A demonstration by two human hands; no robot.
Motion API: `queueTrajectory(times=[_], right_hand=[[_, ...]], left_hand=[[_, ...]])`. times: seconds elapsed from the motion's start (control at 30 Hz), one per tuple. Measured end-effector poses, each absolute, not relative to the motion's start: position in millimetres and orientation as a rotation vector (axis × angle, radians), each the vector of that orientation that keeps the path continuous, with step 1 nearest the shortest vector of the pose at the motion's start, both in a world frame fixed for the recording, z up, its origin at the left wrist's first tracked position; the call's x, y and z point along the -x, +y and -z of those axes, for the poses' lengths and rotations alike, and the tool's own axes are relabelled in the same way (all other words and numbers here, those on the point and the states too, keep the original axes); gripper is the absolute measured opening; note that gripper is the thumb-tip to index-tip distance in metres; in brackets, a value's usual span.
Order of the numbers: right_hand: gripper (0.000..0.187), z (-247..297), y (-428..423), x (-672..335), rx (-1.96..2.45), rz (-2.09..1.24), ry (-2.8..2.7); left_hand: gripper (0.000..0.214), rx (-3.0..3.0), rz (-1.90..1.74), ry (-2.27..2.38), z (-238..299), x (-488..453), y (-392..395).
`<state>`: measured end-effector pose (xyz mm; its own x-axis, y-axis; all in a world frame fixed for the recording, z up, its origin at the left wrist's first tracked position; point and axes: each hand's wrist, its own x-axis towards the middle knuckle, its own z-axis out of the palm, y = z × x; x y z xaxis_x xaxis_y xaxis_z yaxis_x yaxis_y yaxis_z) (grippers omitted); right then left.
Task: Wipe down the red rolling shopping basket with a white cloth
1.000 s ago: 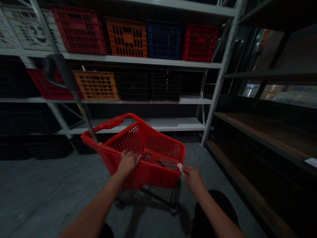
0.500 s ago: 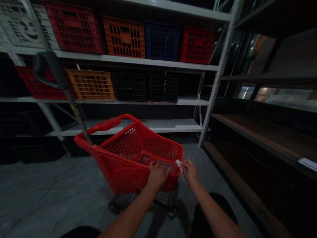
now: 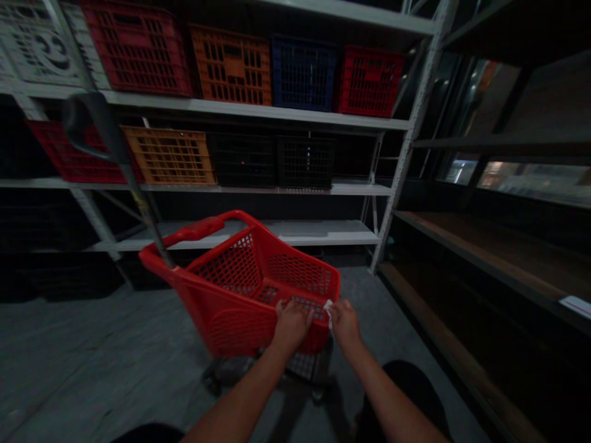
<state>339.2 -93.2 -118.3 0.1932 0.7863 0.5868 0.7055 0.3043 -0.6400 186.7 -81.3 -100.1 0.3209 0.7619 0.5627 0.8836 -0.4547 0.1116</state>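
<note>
A red plastic shopping cart (image 3: 231, 329) stands on the floor in front of me, its basket sides pierced with small holes. My left hand (image 3: 293, 323) holds the near rim, fingers curled over it into the basket. At the cart's right-hand corner, my right hand (image 3: 345, 321) pinches a small crumpled white piece of tissue or cloth (image 3: 328, 306) against the rim. Which of the two materials it is, I cannot tell. A long pole with a dark grey loop handle (image 3: 99, 126) slants up past the cart's red push handle (image 3: 198, 229).
White metal shelving (image 3: 258, 111) behind the cart carries several plastic crates, among them an orange crate (image 3: 231, 66) and a blue crate (image 3: 303, 74). Dark wooden shelves (image 3: 484, 246) run along the right. Grey concrete floor (image 3: 92, 363) lies left of the cart.
My right hand has moved slightly left with the white piece, closer onto the cart's corner rim. My left hand keeps its hold on the rim, shifted only a little left.
</note>
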Motion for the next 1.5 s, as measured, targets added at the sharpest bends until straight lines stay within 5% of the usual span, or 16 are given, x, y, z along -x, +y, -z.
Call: queueTrajectory(times=[0.67,0.97,1.27,1.5], right_hand=[[0.014,136.5,-114.3,-316.5,1.205,-0.347,-1.554],[0.016,116.1,-38.6,-355.7,1.328,-0.226,-1.462],[0.016,147.5,-121.4,-314.0,1.187,-0.384,-1.566],[0.018,124.3,-47.1,-363.4,1.295,-0.218,-1.447]], left_hand=[[0.037,2.446,0.844,-1.484,95.5,-158.5,-81.7],[0.035,2.475,0.805,-1.48,96.7,-147.2,-89.2],[0.034,2.522,0.828,-1.448,90.8,-138.9,-96.5],[0.033,2.546,0.793,-1.442,91.7,-135.0,-103.0]])
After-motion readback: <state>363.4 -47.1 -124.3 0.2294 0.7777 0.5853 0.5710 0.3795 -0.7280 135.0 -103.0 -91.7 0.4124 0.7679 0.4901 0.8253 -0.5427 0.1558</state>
